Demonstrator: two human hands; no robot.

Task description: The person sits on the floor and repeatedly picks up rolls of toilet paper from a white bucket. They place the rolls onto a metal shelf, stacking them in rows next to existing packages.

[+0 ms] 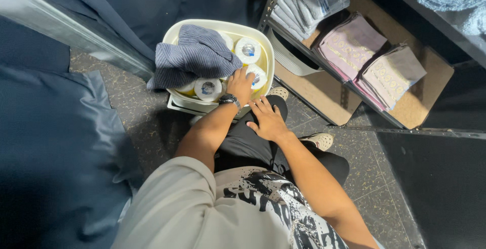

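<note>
We reach our left hand [241, 84] far forward, fingers curled downward, a watch on that wrist, while our right hand [267, 121] rests flat, fingers spread, nearer.

Your view is unevenly lit: light falls from above onto the white basket [263, 44], the paper rolls [247, 50] and your forearms, while the dark curtain [126, 6] and the right edge sink into deep shadow. Your body casts a soft shadow on the speckled floor [147, 122]. The centre is sharp; straight shelf rails [405, 126] bow toward the edges. No glare shows anywhere.
</note>
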